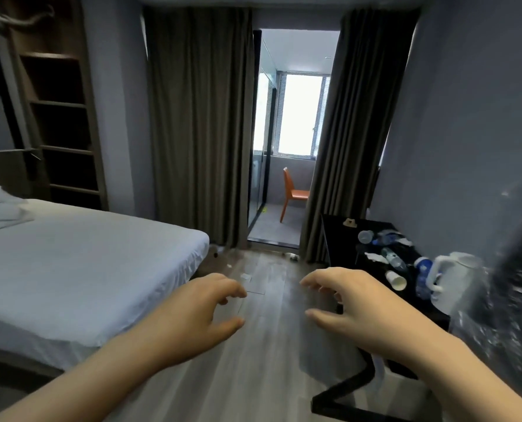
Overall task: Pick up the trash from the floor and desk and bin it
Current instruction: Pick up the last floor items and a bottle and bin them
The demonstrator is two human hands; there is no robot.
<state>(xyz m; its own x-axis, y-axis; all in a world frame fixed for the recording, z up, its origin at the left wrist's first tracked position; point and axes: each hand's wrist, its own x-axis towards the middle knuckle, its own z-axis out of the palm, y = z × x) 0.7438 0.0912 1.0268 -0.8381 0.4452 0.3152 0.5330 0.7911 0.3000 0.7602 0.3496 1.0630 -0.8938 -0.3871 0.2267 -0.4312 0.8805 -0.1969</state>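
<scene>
Trash (375,257) litters the desk (339,233): a cup (396,280) on its side, mouth toward the camera, and a bottle (394,258) lying lengthwise along the desk. Scraps (246,276) dot the floor (269,345). Left hand (199,309) and right hand (354,303) hover loose, holding nothing.

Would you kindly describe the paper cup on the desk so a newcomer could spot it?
Find the black desk along the right-hand wall, with a white plastic kettle at its near end. Just left of that kettle, a white paper cup lies on its side. The plastic bottles beside it are see-through; the cup alone is opaque.
</scene>
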